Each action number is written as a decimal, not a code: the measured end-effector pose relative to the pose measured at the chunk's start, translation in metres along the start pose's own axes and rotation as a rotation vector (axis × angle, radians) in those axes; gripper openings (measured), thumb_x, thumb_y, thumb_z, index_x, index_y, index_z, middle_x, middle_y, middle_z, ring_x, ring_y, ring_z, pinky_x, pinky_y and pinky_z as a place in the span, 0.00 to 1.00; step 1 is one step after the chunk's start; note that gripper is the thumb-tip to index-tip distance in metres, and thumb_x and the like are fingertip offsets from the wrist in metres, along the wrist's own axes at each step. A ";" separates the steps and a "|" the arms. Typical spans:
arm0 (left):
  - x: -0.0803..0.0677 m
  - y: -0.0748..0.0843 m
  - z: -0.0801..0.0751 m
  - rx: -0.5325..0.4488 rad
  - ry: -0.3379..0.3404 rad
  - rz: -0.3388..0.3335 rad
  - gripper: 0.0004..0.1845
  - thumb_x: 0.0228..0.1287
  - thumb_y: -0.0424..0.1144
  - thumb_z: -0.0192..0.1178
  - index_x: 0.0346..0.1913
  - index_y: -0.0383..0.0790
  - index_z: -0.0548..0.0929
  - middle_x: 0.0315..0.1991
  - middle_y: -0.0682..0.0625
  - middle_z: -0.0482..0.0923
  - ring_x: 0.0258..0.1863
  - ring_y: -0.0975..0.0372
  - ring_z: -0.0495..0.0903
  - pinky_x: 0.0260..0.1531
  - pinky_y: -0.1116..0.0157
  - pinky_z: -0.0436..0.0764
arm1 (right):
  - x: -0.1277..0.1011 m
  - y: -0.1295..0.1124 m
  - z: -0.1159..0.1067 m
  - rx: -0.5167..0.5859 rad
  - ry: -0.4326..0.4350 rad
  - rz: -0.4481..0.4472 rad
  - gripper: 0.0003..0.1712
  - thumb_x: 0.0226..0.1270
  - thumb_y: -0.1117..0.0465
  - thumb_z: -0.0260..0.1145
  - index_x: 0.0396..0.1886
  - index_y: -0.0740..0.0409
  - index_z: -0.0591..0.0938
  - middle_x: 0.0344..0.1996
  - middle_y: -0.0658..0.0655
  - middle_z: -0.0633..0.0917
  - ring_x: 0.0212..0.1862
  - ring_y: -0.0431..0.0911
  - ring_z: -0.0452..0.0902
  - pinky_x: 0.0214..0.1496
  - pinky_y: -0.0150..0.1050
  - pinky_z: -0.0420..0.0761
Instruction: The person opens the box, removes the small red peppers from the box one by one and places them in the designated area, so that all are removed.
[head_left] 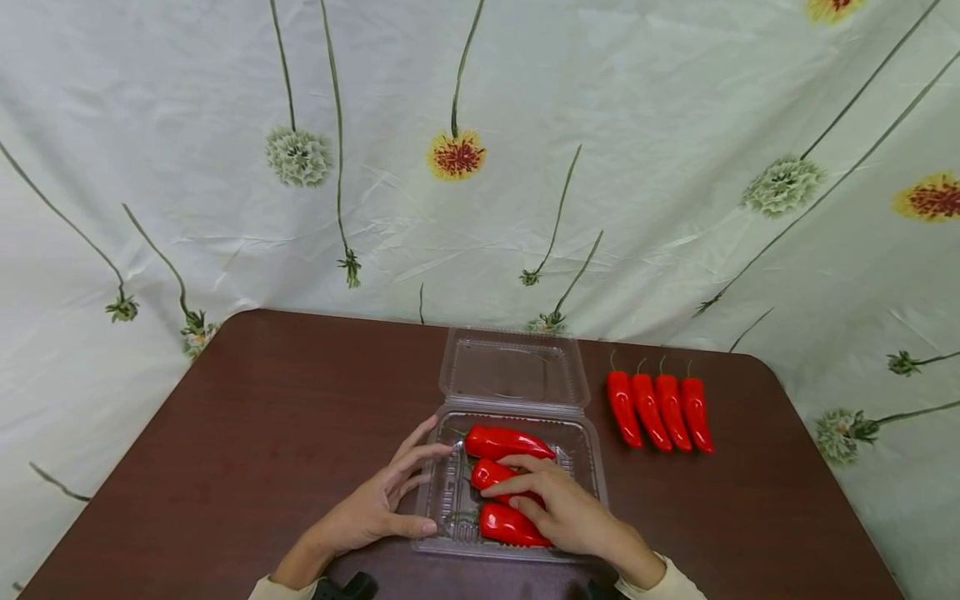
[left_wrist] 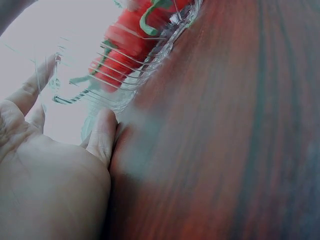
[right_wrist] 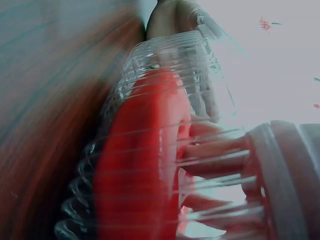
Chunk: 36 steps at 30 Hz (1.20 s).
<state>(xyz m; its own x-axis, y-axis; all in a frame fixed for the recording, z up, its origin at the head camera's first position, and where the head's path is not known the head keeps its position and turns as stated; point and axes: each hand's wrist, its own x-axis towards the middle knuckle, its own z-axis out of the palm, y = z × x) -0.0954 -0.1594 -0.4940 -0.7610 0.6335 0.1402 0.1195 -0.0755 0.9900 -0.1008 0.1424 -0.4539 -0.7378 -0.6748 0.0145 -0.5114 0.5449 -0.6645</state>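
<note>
While the left hand (head_left: 375,508) lay spread against the clear box (head_left: 592,467), right hand (head_left: 558,508) pressed flat on 3 peppers (head_left: 504,442) inside, w/ 4 peppers (head_left: 658,410) left on tabletop (head_left: 262,417).

Open tabletop on the left, crowded middle and right

The tabletop (head_left: 247,417) lies bare from its left edge to the clear clamshell box (head_left: 592,467) at the front middle. Three peppers (head_left: 506,442) and the right hand (head_left: 562,508) fill the box's tray; the left hand (head_left: 375,508) blocks its left side, the raised lid (head_left: 513,367) its back. Toward the right edge, four loose peppers (head_left: 660,408) leave a narrow lane beside the box.
</note>
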 end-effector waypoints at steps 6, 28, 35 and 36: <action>0.000 0.002 0.001 0.016 -0.014 0.038 0.42 0.63 0.25 0.65 0.77 0.35 0.57 0.82 0.52 0.26 0.77 0.72 0.44 0.67 0.62 0.64 | -0.001 0.000 -0.001 -0.028 0.039 -0.025 0.29 0.68 0.67 0.66 0.66 0.38 0.80 0.63 0.53 0.78 0.63 0.54 0.74 0.62 0.62 0.72; -0.001 -0.003 -0.001 -0.007 -0.006 0.029 0.42 0.63 0.23 0.64 0.77 0.35 0.57 0.82 0.54 0.25 0.78 0.69 0.48 0.66 0.72 0.63 | -0.002 0.000 -0.004 0.050 0.074 -0.044 0.30 0.68 0.65 0.67 0.67 0.39 0.78 0.67 0.52 0.76 0.69 0.54 0.71 0.65 0.65 0.70; -0.001 -0.004 -0.001 0.005 -0.002 0.028 0.41 0.63 0.24 0.64 0.77 0.35 0.57 0.82 0.54 0.25 0.78 0.69 0.48 0.66 0.70 0.64 | -0.002 -0.002 -0.012 0.119 0.097 -0.031 0.29 0.67 0.67 0.68 0.64 0.38 0.79 0.63 0.48 0.76 0.70 0.55 0.66 0.64 0.66 0.69; -0.001 -0.004 -0.001 0.006 -0.003 0.031 0.41 0.63 0.24 0.64 0.77 0.35 0.57 0.82 0.53 0.25 0.78 0.69 0.48 0.66 0.70 0.64 | -0.002 -0.002 -0.013 0.129 0.107 -0.029 0.29 0.67 0.67 0.68 0.64 0.38 0.79 0.63 0.48 0.76 0.69 0.54 0.66 0.63 0.64 0.70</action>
<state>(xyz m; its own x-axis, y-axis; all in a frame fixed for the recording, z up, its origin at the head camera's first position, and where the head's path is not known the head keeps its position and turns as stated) -0.0959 -0.1608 -0.4976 -0.7550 0.6332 0.1703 0.1464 -0.0905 0.9851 -0.1037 0.1494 -0.4427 -0.7700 -0.6286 0.1096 -0.4770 0.4530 -0.7532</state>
